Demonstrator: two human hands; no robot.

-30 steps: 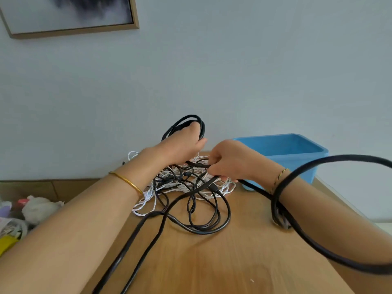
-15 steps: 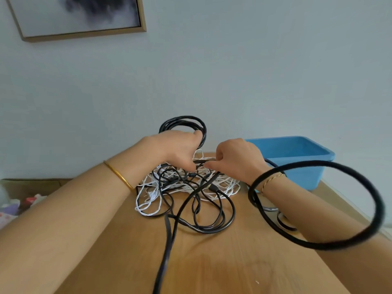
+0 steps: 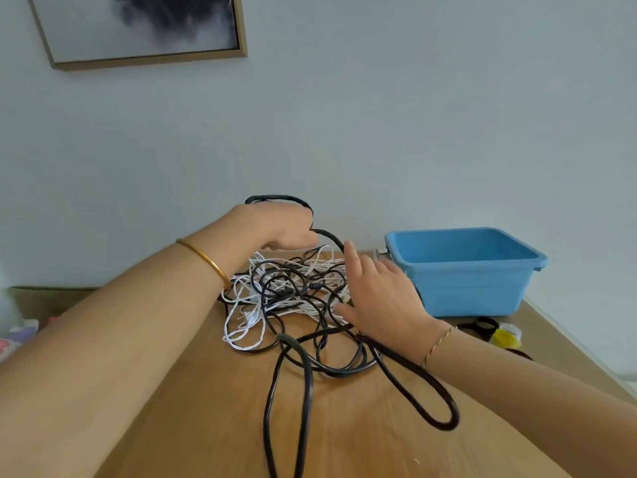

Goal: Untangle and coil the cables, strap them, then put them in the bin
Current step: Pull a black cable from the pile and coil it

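Note:
A tangle of thin black cables (image 3: 293, 291) and white cables (image 3: 246, 322) lies on the wooden table (image 3: 344, 443). My left hand (image 3: 279, 225) grips a coil of thick black cable (image 3: 275, 199) raised above the tangle. My right hand (image 3: 379, 298) hovers over the right side of the pile with fingers spread and straight, holding nothing. A thick black cable loop (image 3: 431, 398) lies on the table under my right forearm. Another thick run (image 3: 296, 408) trails toward me. The blue bin (image 3: 465, 270) stands at the back right.
Black straps (image 3: 481, 326) and a yellow roll (image 3: 505, 338) lie in front of the bin near the table's right edge. A framed picture (image 3: 144, 29) hangs on the wall. Soft items (image 3: 17, 336) sit low at the far left.
My right hand has let go of the cable and opened its fingers. The thick loop around my right forearm has dropped onto the table. My left hand moved slightly left with its coil.

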